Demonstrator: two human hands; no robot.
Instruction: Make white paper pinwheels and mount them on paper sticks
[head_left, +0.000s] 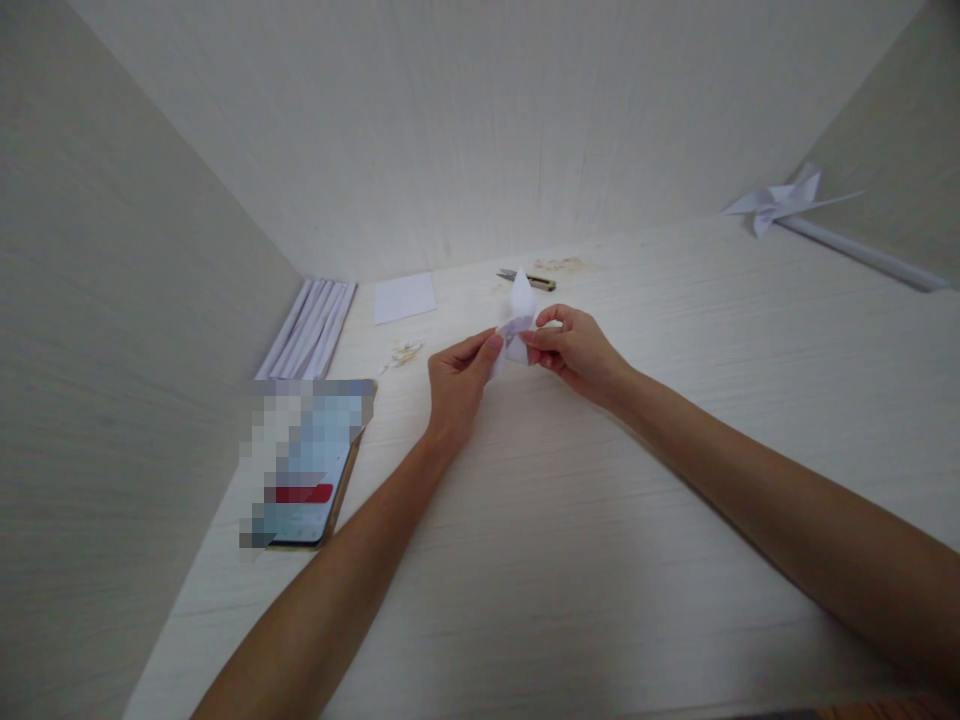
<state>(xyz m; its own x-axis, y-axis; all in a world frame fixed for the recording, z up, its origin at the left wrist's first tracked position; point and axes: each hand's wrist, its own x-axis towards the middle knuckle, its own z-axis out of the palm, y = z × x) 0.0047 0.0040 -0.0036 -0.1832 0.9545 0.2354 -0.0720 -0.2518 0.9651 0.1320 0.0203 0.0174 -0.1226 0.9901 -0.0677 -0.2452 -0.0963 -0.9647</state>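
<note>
Our left grip [459,385] pinches the lower left edge of a folded white paper [523,298], which sits just to its right, touching both grips, its long axis running away from us to a sharp point. Beyond it, metal-bladed snips [543,284] lie on the pale, streak-grained worktop [600,520]. Our right grip [576,350] pinches the paper's near right side. Far right, a crisp, angular pinwheel [784,200] meets a smooth white tube [862,253].

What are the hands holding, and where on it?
A folded white paper: the left hand pinches its left side, the right hand its lower right side.
</note>
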